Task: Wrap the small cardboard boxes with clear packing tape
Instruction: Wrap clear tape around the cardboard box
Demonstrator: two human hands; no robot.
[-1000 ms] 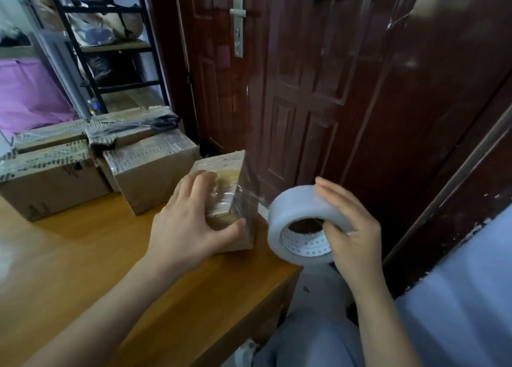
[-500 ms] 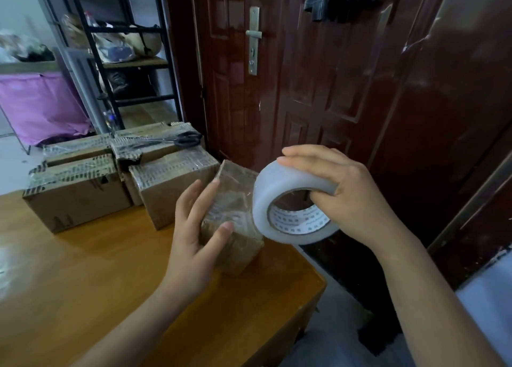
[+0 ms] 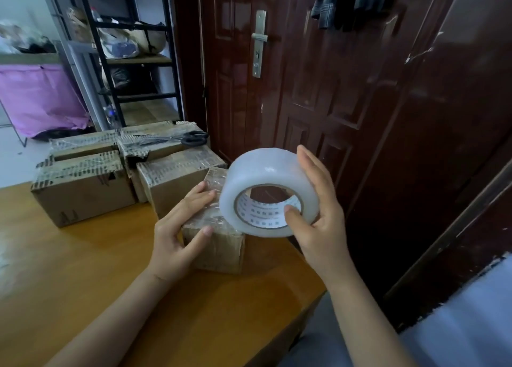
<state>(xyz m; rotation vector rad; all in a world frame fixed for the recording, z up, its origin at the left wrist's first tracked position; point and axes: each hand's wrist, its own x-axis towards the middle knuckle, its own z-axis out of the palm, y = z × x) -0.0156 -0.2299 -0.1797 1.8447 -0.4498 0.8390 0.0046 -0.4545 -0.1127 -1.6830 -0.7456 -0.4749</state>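
a: where's the small box (image 3: pixel 219 249)?
b: near the desk's (image 3: pixel 83 269) right edge — left hand (image 3: pixel 177 233) gripping it.
a: and the right hand (image 3: pixel 318 222)?
b: clasps the tape roll (image 3: pixel 266 178) — just above the box.

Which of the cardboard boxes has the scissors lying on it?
The back right box, nearest the door; black-handled scissors lie on its taped top.

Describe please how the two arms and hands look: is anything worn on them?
The left hand and right hand are bare: no gloves, rings, watch or bracelets show. Both forearms are uncovered as far as the picture's edge, with no sleeve visible.
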